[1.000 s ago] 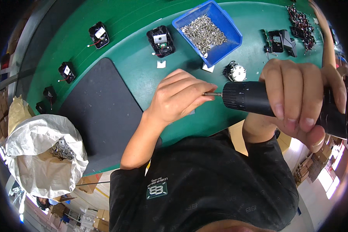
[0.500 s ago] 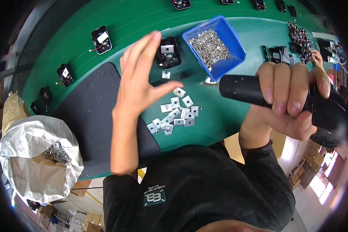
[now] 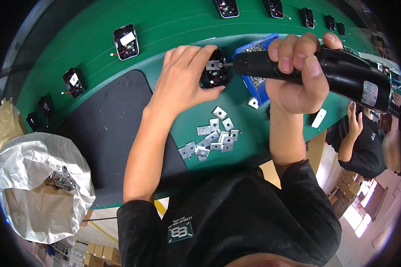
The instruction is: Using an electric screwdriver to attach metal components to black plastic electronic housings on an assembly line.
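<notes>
A black plastic housing (image 3: 217, 79) with a small circuit board and a metal plate (image 3: 213, 66) inside lies on the green table. My left hand (image 3: 181, 80) grips its left side, thumb at the near edge and fingers at the far edge. My right hand (image 3: 298, 66) is wrapped round a black electric screwdriver (image 3: 349, 73), held nearly level. Its bit (image 3: 227, 65) points left, with its tip at the metal plate; whether a screw sits there is too small to tell. Several loose square metal plates (image 3: 214, 137) with holes lie nearer to me.
A blue bin (image 3: 261, 91) of screws stands behind the screwdriver, partly hidden. More black housings (image 3: 126, 42) sit along the green conveyor (image 3: 173, 26) at the far side. A black mat (image 3: 116, 129) and a silvery bag (image 3: 35, 178) of metal parts are at left. Another person (image 3: 358, 138) works at right.
My left hand has come down onto the housing and closed on its side. My right hand has brought the screwdriver left, its bit now at the metal plate. The conveyor's housings appear shifted right.
</notes>
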{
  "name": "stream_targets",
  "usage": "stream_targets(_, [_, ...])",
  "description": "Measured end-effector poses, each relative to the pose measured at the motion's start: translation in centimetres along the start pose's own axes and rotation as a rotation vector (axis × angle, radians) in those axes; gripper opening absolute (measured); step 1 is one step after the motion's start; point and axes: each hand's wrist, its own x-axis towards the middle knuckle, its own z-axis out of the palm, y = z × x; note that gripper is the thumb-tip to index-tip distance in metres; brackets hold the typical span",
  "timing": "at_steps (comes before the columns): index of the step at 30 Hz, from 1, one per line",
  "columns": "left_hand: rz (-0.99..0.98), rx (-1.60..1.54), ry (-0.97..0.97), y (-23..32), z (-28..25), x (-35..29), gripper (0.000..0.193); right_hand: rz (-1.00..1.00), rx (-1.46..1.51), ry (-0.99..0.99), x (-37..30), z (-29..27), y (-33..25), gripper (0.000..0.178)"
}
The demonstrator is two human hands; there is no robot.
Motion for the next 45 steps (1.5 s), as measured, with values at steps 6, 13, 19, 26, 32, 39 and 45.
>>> stream_targets(6, [0.013, -0.018, 0.034, -0.3, 0.2, 0.3, 0.069, -0.007, -0.091, 0.027, 0.4, 0.9, 1.2, 0.042])
stream_targets(13, [0.009, -0.025, 0.048, 0.2, 0.9, -0.4, 0.069, -0.068, 0.048, 0.044, -0.4, 0.3, 1.9, 0.048])
stream_targets(19, [0.006, -0.058, 0.063, -0.5, 2.2, -0.4, 0.068, -0.03, 0.09, 0.001, -0.8, -0.4, 2.8, 0.039])
stream_targets(26, [0.023, -0.028, 0.044, -0.1, 0.0, 1.9, 0.069, -0.081, -0.102, -0.126, 1.7, 0.6, 2.6, 0.037])
stream_targets(32, [-0.001, 0.018, -0.077, -0.4, 1.0, -0.1, 0.076, -0.087, -0.142, -0.134, -1.7, 0.4, 4.1, 0.035])
stream_targets(39, [-0.019, 0.009, -0.059, 1.9, 0.8, -0.8, 0.075, 0.013, -0.017, 0.078, -1.6, 1.9, -0.3, 0.038])
stream_targets(45, [-0.083, 0.131, 0.01, 0.5, 0.3, 1.0, 0.078, 0.063, 0.149, 0.14, -1.1, 2.3, -6.2, 0.039])
